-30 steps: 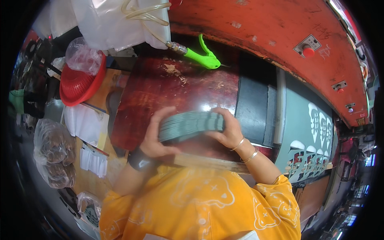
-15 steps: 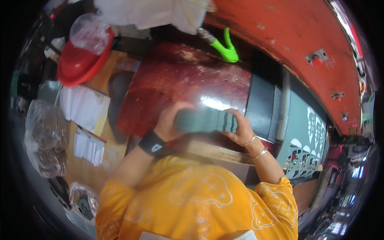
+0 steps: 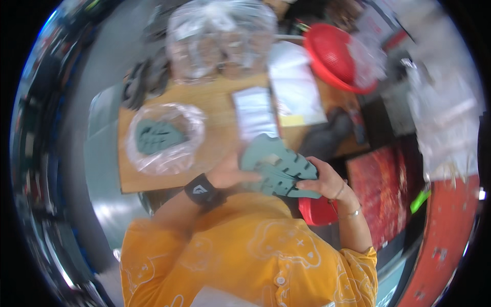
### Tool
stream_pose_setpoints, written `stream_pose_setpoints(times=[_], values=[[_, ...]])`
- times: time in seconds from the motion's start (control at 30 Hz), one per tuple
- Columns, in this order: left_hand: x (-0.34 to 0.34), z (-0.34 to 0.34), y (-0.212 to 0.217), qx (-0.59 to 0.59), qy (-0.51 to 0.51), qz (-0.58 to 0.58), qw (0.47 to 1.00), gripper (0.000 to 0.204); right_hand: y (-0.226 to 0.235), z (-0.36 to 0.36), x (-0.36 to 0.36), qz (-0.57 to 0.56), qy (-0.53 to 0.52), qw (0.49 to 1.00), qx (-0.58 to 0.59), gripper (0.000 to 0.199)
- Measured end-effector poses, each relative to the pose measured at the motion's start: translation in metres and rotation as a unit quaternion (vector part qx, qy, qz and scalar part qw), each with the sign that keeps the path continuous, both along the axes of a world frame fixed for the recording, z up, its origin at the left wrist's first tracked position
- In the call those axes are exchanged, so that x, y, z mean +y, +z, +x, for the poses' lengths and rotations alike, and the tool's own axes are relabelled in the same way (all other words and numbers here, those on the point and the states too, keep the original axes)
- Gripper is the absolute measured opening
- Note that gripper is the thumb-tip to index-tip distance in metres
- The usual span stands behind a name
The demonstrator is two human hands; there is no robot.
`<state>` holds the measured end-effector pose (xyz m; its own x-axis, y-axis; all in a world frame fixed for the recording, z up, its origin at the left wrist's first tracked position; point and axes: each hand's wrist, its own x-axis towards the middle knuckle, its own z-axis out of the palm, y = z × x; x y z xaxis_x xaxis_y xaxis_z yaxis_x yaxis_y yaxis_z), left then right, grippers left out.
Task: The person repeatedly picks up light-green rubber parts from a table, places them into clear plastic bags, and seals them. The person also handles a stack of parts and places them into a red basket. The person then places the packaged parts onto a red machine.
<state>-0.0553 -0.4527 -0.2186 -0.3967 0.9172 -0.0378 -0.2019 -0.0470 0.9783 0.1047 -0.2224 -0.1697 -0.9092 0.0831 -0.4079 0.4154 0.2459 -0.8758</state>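
Note:
Between my two hands is a stack of grey-green die-cut pieces (image 3: 279,166), with rounded outlines and slots cut through them. The pieces are slightly fanned, and the stack is held low in front of my yellow shirt. My left hand (image 3: 227,171), below a black wristband, grips its left end with the thumb over the top. My right hand (image 3: 325,178), with bangles at the wrist, closes on the right end. To the left on the wooden table, an open clear plastic bag (image 3: 192,120) holds similar grey-green cut pieces (image 3: 157,137).
Across the wooden table (image 3: 220,97) lie white papers (image 3: 255,110), a large clear bag (image 3: 220,43) and a dark sole-shaped thing (image 3: 327,134). A red basket (image 3: 330,56) stands at the far right. Rightward are a dark red board (image 3: 376,192), a bright green handle (image 3: 420,201) and an orange-red machine beam (image 3: 442,230).
My view and body have turned left, from the red board and machine to the wooden table. The stack has come along in both hands and now shows its flat face, fanned.

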Motion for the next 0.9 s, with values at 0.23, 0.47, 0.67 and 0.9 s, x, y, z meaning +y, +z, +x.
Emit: stream_pose_setpoints(times=[0.23, 0.47, 0.67, 0.9], values=[[-0.202, -0.115, 0.0, 0.032, 0.296, -0.143, 0.944, 0.067, -0.022, -0.237, -0.144, 0.039, 0.226, 0.971, 0.06, 0.067], [-0.287, -0.205, -0.024, -0.037, 0.314, -0.194, 0.929, 0.067, -0.06, -0.318, -0.235, -0.158, 0.179, 0.971, -0.032, 0.059], [-0.295, -0.228, -0.077, -0.143, 0.275, -0.332, 0.891, 0.057, -0.11, -0.306, -0.252, -0.126, 0.064, 0.989, -0.049, 0.072], [-0.307, -0.215, -0.089, 0.019, 0.308, -0.345, 0.887, 0.053, -0.13, -0.301, -0.249, 0.054, 0.174, 0.983, -0.024, 0.082]])
